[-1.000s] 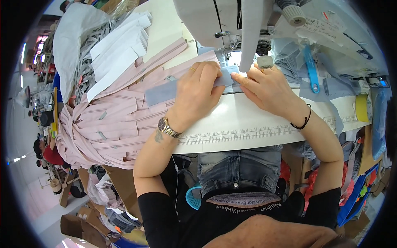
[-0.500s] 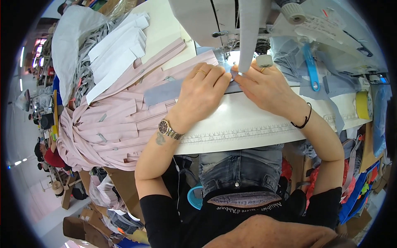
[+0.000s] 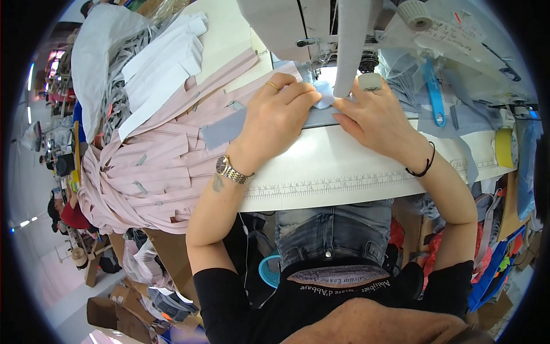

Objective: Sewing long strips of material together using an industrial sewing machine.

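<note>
A grey-blue fabric strip (image 3: pixel 223 129) runs under my left hand toward the sewing machine (image 3: pixel 281 28). My left hand (image 3: pixel 278 112) is closed, its thumb and fingertips pinching the strip's edge beside the lit needle area. Between my hands a lighter fabric fold (image 3: pixel 324 94) stands up a little. My right hand (image 3: pixel 378 114) lies to the right of that fold, thumb and index finger apart, with the index tip touching the cloth. Part of its fingers is hidden behind the machine's white upright part (image 3: pixel 348 46) and knob.
Pink zipper strips (image 3: pixel 143 172) spread over the table's left side, near white fabric pieces (image 3: pixel 163 54). At right lie a blue thread snipper (image 3: pixel 433 94), grey-blue cut pieces (image 3: pixel 470 120) and a yellow tape roll (image 3: pixel 503 146). A printed ruler (image 3: pixel 326 184) follows the front edge.
My right thumb has spread away from the index finger. The left hand has shifted slightly to the left, and the lighter fold between my hands shows more.
</note>
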Tool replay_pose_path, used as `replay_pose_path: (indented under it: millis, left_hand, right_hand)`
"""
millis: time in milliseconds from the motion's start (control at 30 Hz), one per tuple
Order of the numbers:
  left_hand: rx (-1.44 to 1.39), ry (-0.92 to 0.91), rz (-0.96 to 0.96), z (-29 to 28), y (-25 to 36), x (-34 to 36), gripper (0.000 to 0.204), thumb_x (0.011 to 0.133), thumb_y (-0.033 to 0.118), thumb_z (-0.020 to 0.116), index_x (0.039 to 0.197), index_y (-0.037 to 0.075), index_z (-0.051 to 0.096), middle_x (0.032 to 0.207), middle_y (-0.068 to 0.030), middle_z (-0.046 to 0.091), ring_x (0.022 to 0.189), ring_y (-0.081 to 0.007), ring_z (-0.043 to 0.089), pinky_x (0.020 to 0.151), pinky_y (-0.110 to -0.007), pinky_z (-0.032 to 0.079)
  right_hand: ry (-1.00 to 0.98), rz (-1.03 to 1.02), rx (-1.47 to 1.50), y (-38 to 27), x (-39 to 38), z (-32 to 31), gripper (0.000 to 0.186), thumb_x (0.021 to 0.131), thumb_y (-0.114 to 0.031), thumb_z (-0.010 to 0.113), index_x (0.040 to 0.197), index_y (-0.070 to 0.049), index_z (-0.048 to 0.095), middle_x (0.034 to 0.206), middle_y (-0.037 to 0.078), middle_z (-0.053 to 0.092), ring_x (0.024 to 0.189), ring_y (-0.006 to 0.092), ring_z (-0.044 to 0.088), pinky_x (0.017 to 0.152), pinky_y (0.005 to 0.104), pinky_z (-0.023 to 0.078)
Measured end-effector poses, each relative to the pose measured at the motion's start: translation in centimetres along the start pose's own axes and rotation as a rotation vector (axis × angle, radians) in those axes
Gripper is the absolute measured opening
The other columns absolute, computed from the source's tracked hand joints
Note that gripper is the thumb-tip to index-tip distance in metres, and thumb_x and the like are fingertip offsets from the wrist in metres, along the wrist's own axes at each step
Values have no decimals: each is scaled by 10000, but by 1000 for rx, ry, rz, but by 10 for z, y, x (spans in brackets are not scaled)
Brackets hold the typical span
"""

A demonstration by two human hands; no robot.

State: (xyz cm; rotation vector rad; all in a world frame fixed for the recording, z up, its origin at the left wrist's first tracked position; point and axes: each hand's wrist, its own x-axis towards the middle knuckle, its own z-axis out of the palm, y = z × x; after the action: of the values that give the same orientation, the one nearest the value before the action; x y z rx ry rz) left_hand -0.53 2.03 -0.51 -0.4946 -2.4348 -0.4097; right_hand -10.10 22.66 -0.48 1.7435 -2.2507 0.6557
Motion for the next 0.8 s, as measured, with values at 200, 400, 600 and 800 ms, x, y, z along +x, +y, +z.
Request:
replay_pose_path:
  millis: [200,400,600,800]
  left_hand:
    - [83,-26,6,-3,3,0,222,688,50,685,910,59,698,966,-22,684,925,-221,613,757,-330,550]
    - [157,-56,26,-5,4,-5,279,693,84,662,968,51,694,968,-35,659,971,-234,596,844,-348,527]
    - [202,-66,30,-3,7,-6,298,695,98,658,985,44,696,996,-73,638,982,-245,590,847,-365,524]
    - [204,-94,33,1,9,-1,323,710,103,649,1024,35,683,1013,-82,624,983,-251,581,855,-364,515]
  right_hand:
    - [87,-62,-32,2,-1,2,213,794,-148,728,1001,-116,693,962,19,603,984,205,562,851,362,470]
    - [105,-77,-28,1,-1,3,221,792,-146,730,1008,-109,696,948,6,587,959,192,558,842,342,468]
    - [95,-114,-39,0,-2,3,204,794,-148,734,988,-94,704,953,6,569,951,174,550,840,333,463]
    - [114,-122,-38,5,-4,2,207,792,-145,735,990,-94,705,945,10,565,949,176,552,838,336,464]
